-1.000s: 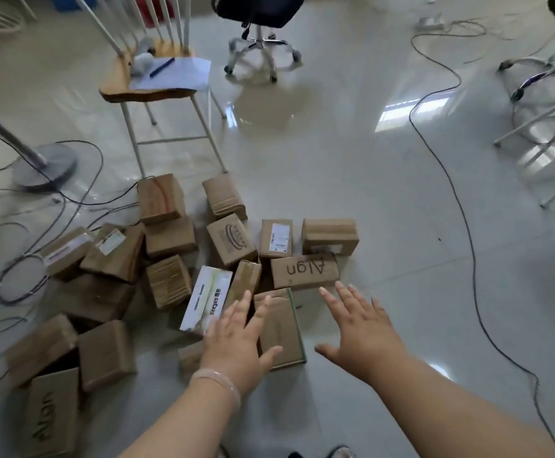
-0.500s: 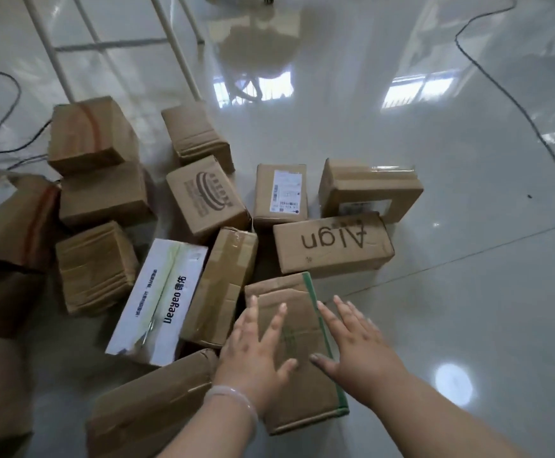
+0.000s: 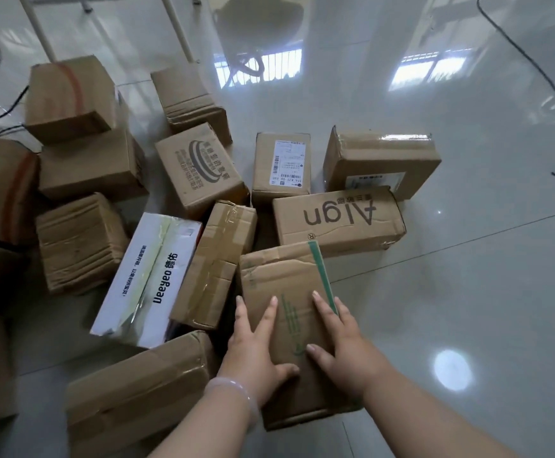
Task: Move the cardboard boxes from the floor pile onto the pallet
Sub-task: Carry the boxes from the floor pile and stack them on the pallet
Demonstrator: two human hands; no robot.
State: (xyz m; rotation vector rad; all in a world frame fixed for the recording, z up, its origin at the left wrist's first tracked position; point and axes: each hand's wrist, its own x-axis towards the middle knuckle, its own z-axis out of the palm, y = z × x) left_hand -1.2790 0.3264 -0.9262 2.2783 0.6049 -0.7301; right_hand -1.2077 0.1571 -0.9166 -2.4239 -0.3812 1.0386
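A pile of several cardboard boxes lies on the glossy floor. Nearest me is a brown box with a green edge stripe [image 3: 282, 279]. My left hand [image 3: 256, 352] lies along its left side, thumb on the top face. My right hand [image 3: 342, 345] lies on its right side, fingers over the green stripe. Both hands rest on the box, which still sits on the floor. Behind it lie a box marked "Algn" [image 3: 339, 219], a white "Ueeyeo" box [image 3: 150, 279] and a taped brown box [image 3: 216, 262]. No pallet is in view.
More boxes spread left and back, including one with a shipping label [image 3: 281, 166] and one at bottom left [image 3: 137, 395]. White chair legs [image 3: 177, 28] stand behind the pile. Black cables [image 3: 533, 61] run across the floor at right and far left.
My view has dropped closer to the pile. Both hands moved forward and down from the air onto the green-striped box, one on each side.
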